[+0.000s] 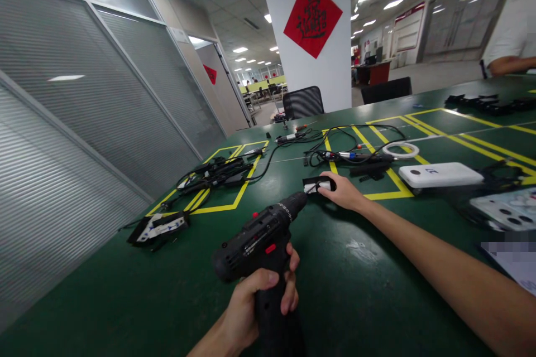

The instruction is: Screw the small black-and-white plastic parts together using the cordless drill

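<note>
A black cordless drill (255,240) with red buttons fills the lower middle of the head view, pointing away and slightly right. My left hand (247,301) is wrapped around its handle, fingertips showing on the right side. Ahead of the chuck, my right hand (341,191) pinches a small black and white part (316,186) low over the green table. The drill's front end comes right up to the part's near side; whether the bit touches it I cannot tell.
On the green table (201,284), a black and white piece (159,227) and tangled black cables (218,173) are at left. To the right are a white power bank (441,175), a white ring (401,150) and a phone (508,207). A person's arm (513,64) rests at far right.
</note>
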### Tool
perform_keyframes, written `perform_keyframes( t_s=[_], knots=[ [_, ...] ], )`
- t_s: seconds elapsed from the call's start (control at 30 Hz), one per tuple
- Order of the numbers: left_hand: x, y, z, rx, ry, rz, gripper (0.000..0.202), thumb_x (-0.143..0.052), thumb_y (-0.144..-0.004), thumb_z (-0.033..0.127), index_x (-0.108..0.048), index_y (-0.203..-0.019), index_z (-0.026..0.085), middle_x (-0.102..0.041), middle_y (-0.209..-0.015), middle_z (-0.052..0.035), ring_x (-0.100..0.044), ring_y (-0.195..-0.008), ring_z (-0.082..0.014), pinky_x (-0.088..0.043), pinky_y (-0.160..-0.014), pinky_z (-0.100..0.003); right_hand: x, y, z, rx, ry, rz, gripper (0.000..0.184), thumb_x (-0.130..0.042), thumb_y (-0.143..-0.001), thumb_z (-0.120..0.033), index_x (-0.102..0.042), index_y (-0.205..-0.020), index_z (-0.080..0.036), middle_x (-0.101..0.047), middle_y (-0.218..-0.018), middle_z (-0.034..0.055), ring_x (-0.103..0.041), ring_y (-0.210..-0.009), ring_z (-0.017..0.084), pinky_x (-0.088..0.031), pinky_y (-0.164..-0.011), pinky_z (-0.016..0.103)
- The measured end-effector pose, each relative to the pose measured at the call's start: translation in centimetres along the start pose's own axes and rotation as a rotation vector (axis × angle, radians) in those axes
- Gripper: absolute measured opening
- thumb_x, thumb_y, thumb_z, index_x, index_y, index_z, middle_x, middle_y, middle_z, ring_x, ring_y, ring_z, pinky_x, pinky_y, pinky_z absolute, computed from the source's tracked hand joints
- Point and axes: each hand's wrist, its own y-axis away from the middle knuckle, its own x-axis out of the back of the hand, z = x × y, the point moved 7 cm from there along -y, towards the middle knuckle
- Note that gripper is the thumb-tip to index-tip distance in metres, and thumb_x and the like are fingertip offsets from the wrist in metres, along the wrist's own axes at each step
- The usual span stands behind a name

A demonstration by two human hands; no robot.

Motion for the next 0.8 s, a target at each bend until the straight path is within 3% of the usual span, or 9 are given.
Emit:
perform_keyframes(
  t_s=[0.33,0.8],
  knots=[
    [0.16,-0.52,0.13,0.063,0.109,0.096,0.029,-0.030,-0.076,0.015,-0.049,-0.098,0.014,-0.044,-0.086,-0.0028,-0.040,-0.045,-0.0060,-0.036,-0.054,-0.030,0.04,0.01,-0.07,0.000,-0.011,-0.013,0.037,-0.056,-0.074,-0.033,-0.055,-0.108,-0.020,-0.062,-0.100,0.0038,-0.057,-0.088,0.018,-0.043,-0.079,0.029],
    [0.47,-0.84,-0.53,0.069,0.057,0.089,0.031,-0.032,-0.076,0.013,-0.050,-0.101,0.014,-0.046,-0.088,-0.0038,-0.043,-0.046,-0.0069,-0.037,-0.055,-0.031,0.11,-0.01,-0.09,-0.022,-0.046,-0.016,0.038,-0.056,-0.073,-0.034,-0.055,-0.108,-0.019,-0.061,-0.101,0.0045,-0.057,-0.086,0.018,-0.043,-0.077,0.028]
  ],
)
